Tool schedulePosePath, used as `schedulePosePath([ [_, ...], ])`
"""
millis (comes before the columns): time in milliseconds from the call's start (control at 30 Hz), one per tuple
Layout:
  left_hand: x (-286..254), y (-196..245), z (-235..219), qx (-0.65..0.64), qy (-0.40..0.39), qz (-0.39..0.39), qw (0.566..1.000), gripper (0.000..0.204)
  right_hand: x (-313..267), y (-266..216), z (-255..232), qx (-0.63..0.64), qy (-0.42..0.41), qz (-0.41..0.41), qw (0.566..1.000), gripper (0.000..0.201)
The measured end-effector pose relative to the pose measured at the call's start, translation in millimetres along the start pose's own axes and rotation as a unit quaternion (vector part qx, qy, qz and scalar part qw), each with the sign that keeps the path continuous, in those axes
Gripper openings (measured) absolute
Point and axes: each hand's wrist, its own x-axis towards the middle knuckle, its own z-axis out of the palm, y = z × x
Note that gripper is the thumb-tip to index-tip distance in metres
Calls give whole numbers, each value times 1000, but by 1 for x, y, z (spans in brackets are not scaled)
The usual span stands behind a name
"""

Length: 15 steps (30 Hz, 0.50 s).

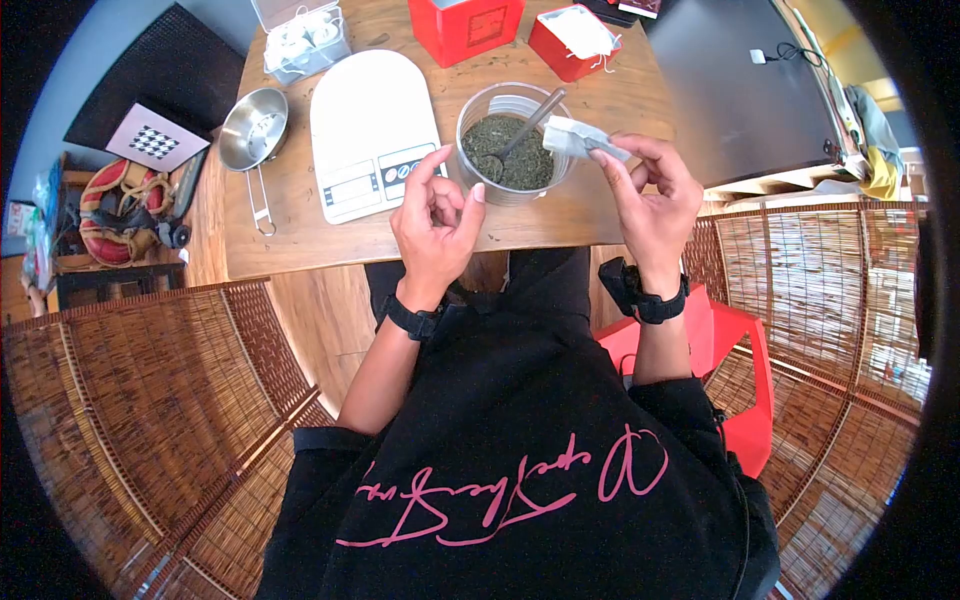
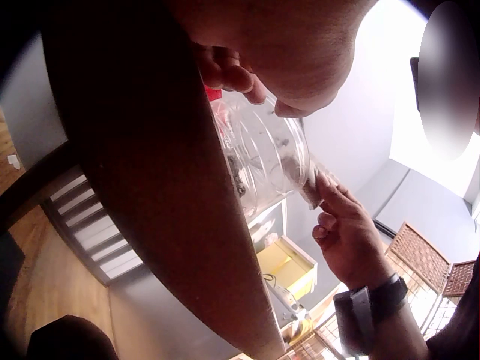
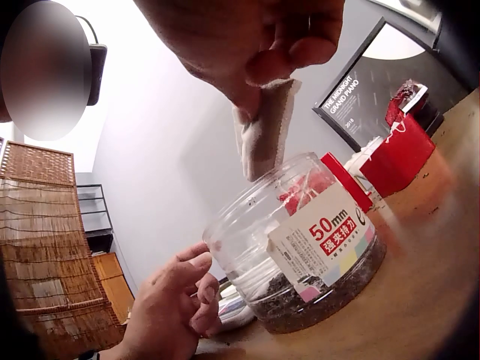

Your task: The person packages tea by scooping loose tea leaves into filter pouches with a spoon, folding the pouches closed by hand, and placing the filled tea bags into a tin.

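Head view: one tub (image 1: 512,197) at upper middle contains leaves (image 1: 527,168) and one spoon (image 1: 532,121). The right hand (image 1: 655,200) pinches one pouch (image 1: 572,136) above its right side; the left hand (image 1: 434,225), thumb and forefinger apart, is beside it. Two red boxes (image 1: 465,30) sit near the top.

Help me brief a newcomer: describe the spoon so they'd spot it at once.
On the wooden table, just right of the white scale, stands a clear jar of green flakes. The spoon leans in it, handle over the rim. It is grey metal, unlike the pale pouch held in the right hand.
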Motion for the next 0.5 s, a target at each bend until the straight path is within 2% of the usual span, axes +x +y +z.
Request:
schedulePosePath([
  [100,0,-1,0,1,2,1,1000,53,0,-2,-1,-19,-35,-22,999,24],
  [167,0,-1,0,1,3,1,1000,53,1,-10,5,79,32,41,996,28],
  [200,0,0,0,3,5,3,1000,53,1,-6,4,79,31,41,996,28],
  [267,0,0,0,6,5,5,1000,53,0,3,0,40,-19,23,999,29],
  [400,0,0,0,4,5,5,1000,52,-1,0,1,32,-28,23,999,27],
  [467,1,0,0,3,5,3,1000,52,0,-6,7,124,44,54,990,27],
  [500,1,-1,0,5,6,5,1000,52,0,-4,5,124,44,54,990,27],
])
